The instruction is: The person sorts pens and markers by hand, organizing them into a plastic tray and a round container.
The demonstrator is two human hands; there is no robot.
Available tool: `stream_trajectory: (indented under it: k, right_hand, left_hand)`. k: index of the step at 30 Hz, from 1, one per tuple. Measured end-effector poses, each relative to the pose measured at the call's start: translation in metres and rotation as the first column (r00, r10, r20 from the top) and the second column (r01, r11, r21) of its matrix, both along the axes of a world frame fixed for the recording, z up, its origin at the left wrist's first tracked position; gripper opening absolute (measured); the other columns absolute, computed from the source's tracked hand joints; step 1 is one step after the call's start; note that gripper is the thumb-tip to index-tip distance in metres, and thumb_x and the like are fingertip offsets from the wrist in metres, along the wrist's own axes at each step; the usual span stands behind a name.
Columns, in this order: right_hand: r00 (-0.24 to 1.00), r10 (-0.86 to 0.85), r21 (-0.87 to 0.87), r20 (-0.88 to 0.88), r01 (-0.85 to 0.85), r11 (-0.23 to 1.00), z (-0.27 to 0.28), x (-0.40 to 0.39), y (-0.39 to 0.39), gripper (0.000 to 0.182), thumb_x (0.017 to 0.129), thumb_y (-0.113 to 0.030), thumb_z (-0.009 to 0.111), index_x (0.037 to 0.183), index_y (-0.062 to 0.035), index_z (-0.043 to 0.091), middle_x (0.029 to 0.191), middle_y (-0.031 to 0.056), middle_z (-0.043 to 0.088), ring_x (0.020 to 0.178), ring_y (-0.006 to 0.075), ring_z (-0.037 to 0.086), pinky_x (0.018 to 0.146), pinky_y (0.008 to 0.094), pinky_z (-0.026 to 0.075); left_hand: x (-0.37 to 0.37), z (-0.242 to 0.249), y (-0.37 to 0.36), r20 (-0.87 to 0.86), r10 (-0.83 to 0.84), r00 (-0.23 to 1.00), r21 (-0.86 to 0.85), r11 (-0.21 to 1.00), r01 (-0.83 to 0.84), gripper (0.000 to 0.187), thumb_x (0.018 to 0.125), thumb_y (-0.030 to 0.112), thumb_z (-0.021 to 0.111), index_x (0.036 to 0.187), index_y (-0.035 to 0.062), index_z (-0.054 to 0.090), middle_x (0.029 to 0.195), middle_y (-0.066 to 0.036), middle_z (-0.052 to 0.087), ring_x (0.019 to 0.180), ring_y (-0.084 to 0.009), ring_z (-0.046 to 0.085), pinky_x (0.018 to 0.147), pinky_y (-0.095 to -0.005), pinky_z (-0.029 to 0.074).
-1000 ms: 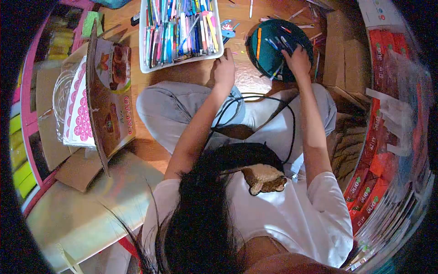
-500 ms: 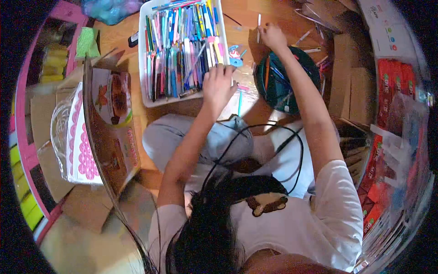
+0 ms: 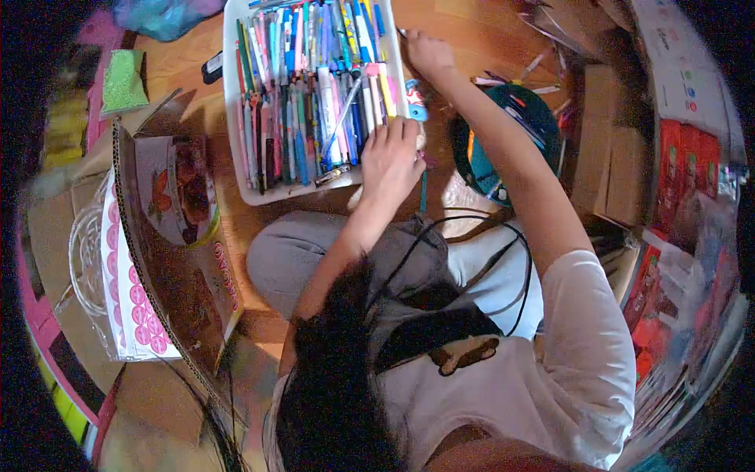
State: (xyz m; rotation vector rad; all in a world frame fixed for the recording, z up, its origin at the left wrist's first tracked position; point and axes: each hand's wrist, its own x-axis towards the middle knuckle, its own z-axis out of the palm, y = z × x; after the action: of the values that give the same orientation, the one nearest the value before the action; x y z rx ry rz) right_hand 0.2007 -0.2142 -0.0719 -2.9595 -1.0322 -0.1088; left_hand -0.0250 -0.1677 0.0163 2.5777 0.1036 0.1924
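Observation:
A white plastic tray packed with rows of pens and markers sits on the wooden floor. My left hand is curled over its near right corner, fingers on the rim and thumb outside. Past the tray's right side, my right hand is closed at the fingertips around a thin pen, of which only a small dark end shows. Beneath my right forearm is a round dark green container with several pens in it, partly hidden by the arm.
Loose pens lie beyond the round container. At left stand an open cardboard box and a green packet. Red packages and cardboard line the right side. A black cable loops over my lap.
My right hand has moved left, toward the tray. The white pen by its fingertips no longer shows on the floor. My left hand stays at the tray corner; the view has shifted slightly.

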Motion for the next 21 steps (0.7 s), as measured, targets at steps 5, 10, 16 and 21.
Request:
stream_trajectory:
  k: [5,10,16,21]
  right_hand:
    - [0.984,-0.176,0.106,0.015,0.174,0.979,0.050,-0.009,-0.031,0.022,0.086,-0.021,0.037,0.087,-0.0003,0.046,0.072,0.0206,0.058,0.062,0.0348,0.060,0.050,0.0431,0.048]
    - [0.926,-0.352,0.207,-0.135,0.373,0.904,0.113,-0.090,-0.133,0.029,0.088,-0.027,0.035,0.089,0.0004,0.045,0.070,0.0246,0.057,0.067,0.0414,0.057,0.058,0.0497,0.045]
    - [0.782,-0.525,-0.002,-0.337,0.557,0.831,0.072,-0.148,-0.202,0.044,0.084,-0.041,0.041,0.100,0.0001,0.045,0.086,0.0255,0.057,0.080,0.0406,0.057,0.069,0.0486,0.045]
    - [0.833,-0.547,0.269,-0.086,0.548,0.792,0.090,-0.140,-0.254,0.046,0.082,-0.038,0.047,0.100,0.0045,0.048,0.083,0.0262,0.057,0.079,0.0401,0.056,0.071,0.0472,0.044]
  left_hand:
    - [-0.001,-0.007,-0.002,0.037,-0.003,0.999,0.000,1.000,0.003,0.031,0.067,0.015,0.063,0.093,0.0065,0.047,0.088,-0.012,0.050,0.084,-0.0292,0.052,0.074,-0.0372,0.043]
    - [-0.003,-0.005,-0.007,0.069,0.022,0.997,0.010,1.000,-0.023,0.029,0.069,0.016,0.062,0.093,0.0065,0.048,0.087,-0.012,0.051,0.085,-0.0296,0.051,0.075,-0.0384,0.041]
    - [-0.005,-0.002,-0.035,0.174,-0.046,0.984,0.033,0.999,0.041,0.026,0.078,0.029,0.054,0.085,0.0035,0.052,0.078,-0.014,0.054,0.072,-0.0300,0.055,0.064,-0.0400,0.044]
    - [-0.001,-0.011,-0.084,-0.155,-0.002,0.988,0.011,1.000,0.004,0.043,0.082,0.039,0.047,0.067,0.0007,0.057,0.059,-0.021,0.056,0.057,-0.0345,0.059,0.050,-0.0408,0.048]
